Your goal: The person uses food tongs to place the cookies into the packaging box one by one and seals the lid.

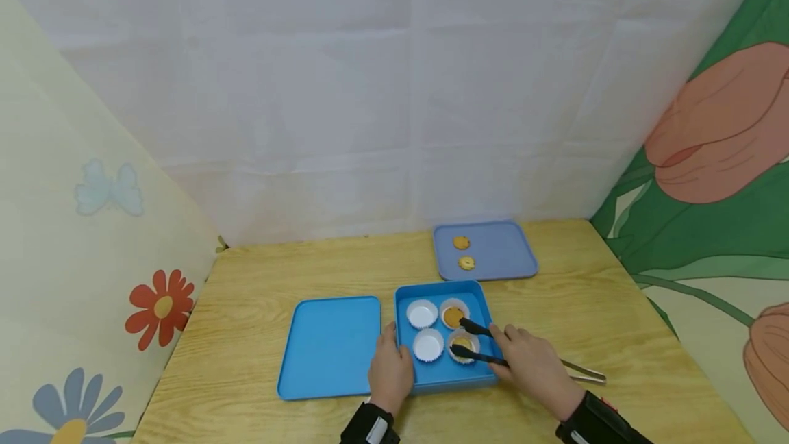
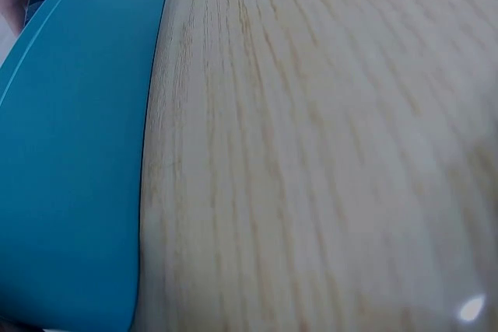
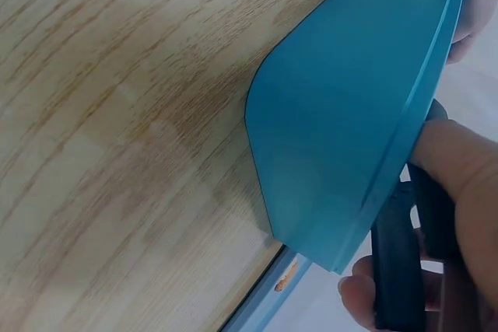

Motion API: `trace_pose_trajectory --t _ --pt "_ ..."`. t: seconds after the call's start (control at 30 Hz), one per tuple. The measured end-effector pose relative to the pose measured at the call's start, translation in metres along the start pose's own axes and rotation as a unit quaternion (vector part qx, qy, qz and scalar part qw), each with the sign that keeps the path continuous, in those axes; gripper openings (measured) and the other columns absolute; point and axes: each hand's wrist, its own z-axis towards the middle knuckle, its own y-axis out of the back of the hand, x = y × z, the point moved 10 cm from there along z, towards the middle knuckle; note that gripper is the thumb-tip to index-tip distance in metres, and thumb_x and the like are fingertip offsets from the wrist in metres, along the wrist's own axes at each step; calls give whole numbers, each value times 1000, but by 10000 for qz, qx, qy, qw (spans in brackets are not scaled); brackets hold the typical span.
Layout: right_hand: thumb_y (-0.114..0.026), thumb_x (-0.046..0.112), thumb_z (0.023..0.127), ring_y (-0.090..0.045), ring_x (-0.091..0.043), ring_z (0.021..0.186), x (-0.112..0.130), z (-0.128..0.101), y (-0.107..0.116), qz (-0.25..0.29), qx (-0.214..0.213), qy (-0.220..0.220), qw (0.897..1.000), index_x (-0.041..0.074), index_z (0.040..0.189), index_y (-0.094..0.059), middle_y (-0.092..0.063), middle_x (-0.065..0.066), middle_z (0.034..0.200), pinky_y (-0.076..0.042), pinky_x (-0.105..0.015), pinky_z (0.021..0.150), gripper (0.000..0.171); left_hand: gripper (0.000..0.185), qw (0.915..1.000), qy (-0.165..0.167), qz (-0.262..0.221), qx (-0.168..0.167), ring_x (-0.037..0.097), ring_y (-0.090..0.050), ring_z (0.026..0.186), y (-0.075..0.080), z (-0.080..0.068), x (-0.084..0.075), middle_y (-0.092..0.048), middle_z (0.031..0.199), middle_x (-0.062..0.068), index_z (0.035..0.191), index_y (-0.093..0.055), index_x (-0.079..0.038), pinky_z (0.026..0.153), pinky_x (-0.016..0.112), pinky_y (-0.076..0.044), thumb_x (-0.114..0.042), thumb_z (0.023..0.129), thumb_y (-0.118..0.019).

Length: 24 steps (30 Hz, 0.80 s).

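Observation:
My right hand (image 1: 535, 367) grips black-tipped metal tongs (image 1: 477, 356) over the right side of a blue box (image 1: 453, 384). The tong tips stand apart above a white paper cup holding a cookie (image 1: 461, 344); the near tip partly covers it. Behind it, another cup holds a darker cookie (image 1: 453, 317). Two bare paper cups, the back one (image 1: 422, 314) and the front one (image 1: 428, 345), sit on the left. My left hand (image 1: 392, 368) holds the box's left wall, fingers along its outside and thumb at the rim. In the right wrist view, fingers and thumb wrap the tongs (image 3: 395, 262).
A flat blue lid (image 1: 329, 348) lies left of the box. Behind the box is a purple-blue tray (image 1: 502, 252) with two cookies, a browner one (image 1: 461, 242) and a paler one (image 1: 466, 263). White cloth hangs behind the wooden table (image 1: 246, 279).

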Motion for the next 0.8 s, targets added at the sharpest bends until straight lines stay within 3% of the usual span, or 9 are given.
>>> trace_pose_trajectory --t 0.2,0.3,0.5,0.67,0.8 --pt "-69 48 74 -40 -7 60 -3 1 3 145 -68 -95 9998 6 121 -58 -51 -1 81 -31 -21 44 64 43 10000 44 2 13 36 -55 104 -1 -1 2 -52 122 16 130 -47 -4 79 52 -44 -12 88 -49" --pt "-68 49 74 -48 -9 64 -6 6 9 194 -175 -170 9995 5 122 -57 -54 -2 85 -38 -22 46 66 42 10000 64 9 15 36 -55 103 0 -1 2 -52 121 16 129 -48 -4 79 52 -45 -11 88 -49" --pt "-72 44 72 -60 -22 75 -20 25 40 123 -876 -223 9958 1 121 -56 -60 -12 92 -49 -30 52 68 43 10000 65 30 33 36 -54 104 0 -1 1 -52 122 17 129 -48 -4 79 52 -45 -11 87 -50" --pt "-72 42 73 -50 -14 53 -37 50 58 162 -1219 -212 9922 -3 124 -53 -59 -17 92 -36 -23 39 70 43 9999 104 35 22 36 -54 105 -1 0 2 -52 122 17 129 -48 -4 79 53 -44 -10 87 -50" --pt "-69 42 76 -49 -17 52 -53 75 66 175 -1224 -305 9919 -5 125 -50 -57 -21 92 -30 -23 35 71 43 9999 111 50 37 37 -54 106 -2 0 2 -52 123 17 129 -48 -4 79 53 -44 -11 86 -50"
